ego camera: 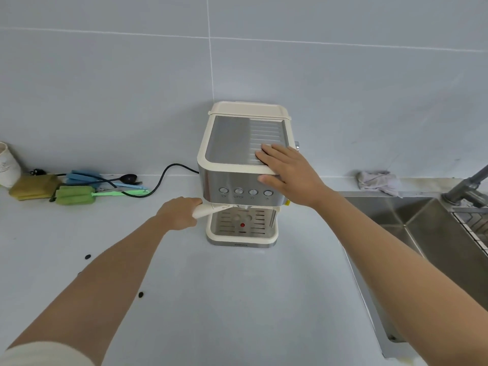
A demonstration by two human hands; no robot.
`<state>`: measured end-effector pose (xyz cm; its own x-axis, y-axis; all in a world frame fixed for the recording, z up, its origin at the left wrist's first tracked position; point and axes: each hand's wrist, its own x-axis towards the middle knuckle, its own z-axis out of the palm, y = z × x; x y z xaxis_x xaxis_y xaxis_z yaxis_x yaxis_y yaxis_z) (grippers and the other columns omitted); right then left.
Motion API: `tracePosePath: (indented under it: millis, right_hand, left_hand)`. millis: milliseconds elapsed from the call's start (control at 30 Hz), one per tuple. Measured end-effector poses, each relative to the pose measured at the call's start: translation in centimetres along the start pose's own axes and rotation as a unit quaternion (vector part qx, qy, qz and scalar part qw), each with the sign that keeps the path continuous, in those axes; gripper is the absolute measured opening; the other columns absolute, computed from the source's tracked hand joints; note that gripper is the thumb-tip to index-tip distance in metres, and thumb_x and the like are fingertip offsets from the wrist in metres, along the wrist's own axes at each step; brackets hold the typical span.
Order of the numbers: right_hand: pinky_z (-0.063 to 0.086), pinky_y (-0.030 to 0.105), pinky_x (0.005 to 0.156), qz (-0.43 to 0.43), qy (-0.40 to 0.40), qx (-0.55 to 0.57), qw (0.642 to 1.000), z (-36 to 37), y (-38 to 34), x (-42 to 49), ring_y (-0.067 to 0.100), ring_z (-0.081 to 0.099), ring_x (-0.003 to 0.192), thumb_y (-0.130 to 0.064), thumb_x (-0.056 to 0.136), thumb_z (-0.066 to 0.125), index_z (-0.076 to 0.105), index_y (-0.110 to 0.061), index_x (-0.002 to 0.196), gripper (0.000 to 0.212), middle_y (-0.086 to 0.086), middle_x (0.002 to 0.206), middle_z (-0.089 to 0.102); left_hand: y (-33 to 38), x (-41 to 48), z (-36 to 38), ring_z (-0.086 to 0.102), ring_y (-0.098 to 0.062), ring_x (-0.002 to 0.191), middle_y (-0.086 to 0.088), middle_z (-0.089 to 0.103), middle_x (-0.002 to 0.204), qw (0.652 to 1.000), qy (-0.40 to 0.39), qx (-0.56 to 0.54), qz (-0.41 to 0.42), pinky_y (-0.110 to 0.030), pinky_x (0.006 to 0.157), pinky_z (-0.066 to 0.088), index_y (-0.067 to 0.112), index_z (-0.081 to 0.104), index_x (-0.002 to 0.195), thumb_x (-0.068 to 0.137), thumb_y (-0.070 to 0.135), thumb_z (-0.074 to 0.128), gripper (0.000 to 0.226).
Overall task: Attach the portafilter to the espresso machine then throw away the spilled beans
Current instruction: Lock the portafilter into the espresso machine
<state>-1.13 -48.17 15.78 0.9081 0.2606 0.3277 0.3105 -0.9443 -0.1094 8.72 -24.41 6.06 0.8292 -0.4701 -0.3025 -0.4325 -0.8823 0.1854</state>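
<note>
Pale grey tabletop [237,299], cream espresso machine [244,178] at the wall. Right hand [286,171] lies flat and open on its top, left hand [179,212] is wrapped around the portafilter [204,209] handle under the front. Couple of spilled beans [140,294] sit near the left arm.
</note>
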Motion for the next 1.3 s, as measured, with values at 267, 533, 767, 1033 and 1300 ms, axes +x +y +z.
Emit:
tracePosePath:
  millis: [267, 533, 767, 1033, 1300]
  right_hand:
    - [0.047, 0.049, 0.087, -0.021, 0.055, 0.002, 0.998, 0.9, 0.7, 0.0, 0.044, 0.058, 0.103, -0.036, 0.082, 0.043, 0.060, 0.005, 0.113, 0.054, 0.025, 0.114, 0.063]
    - [0.032, 0.033, 0.090, -0.032, 0.088, -0.002, 0.996, 1.4, 1.0, 0.2, 0.044, 0.059, 0.102, -0.034, 0.082, 0.047, 0.061, 0.005, 0.110, 0.051, 0.025, 0.111, 0.065]
    - [0.028, 0.033, 0.094, -0.034, 0.089, -0.007, 0.995, 1.6, 1.1, 0.3, 0.044, 0.058, 0.105, -0.034, 0.082, 0.048, 0.060, 0.005, 0.113, 0.051, 0.024, 0.113, 0.064]
    - [0.027, 0.032, 0.096, -0.032, 0.090, -0.007, 0.995, 1.8, 1.2, 0.4, 0.043, 0.058, 0.106, -0.035, 0.082, 0.048, 0.060, 0.004, 0.113, 0.052, 0.024, 0.115, 0.063]
    - [0.025, 0.030, 0.100, -0.012, 0.079, 0.002, 0.997, 1.9, 1.2, 0.3, 0.042, 0.054, 0.112, -0.038, 0.082, 0.046, 0.058, 0.003, 0.117, 0.055, 0.023, 0.120, 0.060]
  left_hand:
    - [-0.6, 1.5, -1.0, 0.047, -0.019, 0.082, -0.010, 0.064, 0.108, 1.000, -0.004, 0.013, 0.028, -0.027, 0.069, 0.035, 0.015, 0.053, 0.120, 0.077, 0.010, 0.058, 0.044]
    - [-0.9, 2.1, -1.8, 0.046, -0.019, 0.081, -0.009, 0.065, 0.108, 0.998, -0.009, 0.025, 0.053, -0.027, 0.069, 0.036, 0.018, 0.051, 0.123, 0.078, 0.008, 0.057, 0.047]
    - [-1.0, 2.6, -1.6, 0.046, -0.019, 0.081, -0.010, 0.065, 0.109, 0.998, -0.007, 0.018, 0.055, -0.027, 0.070, 0.035, 0.016, 0.053, 0.121, 0.078, 0.009, 0.058, 0.043]
    - [-0.9, 2.4, -0.7, 0.058, -0.029, 0.095, -0.010, 0.065, 0.110, 0.999, 0.010, -0.007, 0.051, -0.027, 0.070, 0.034, 0.018, 0.051, 0.121, 0.078, 0.010, 0.057, 0.044]
    - [-0.7, 1.9, -1.0, 0.053, -0.025, 0.083, -0.009, 0.066, 0.106, 0.998, 0.016, -0.034, 0.040, -0.027, 0.068, 0.036, 0.019, 0.052, 0.119, 0.077, 0.009, 0.056, 0.044]
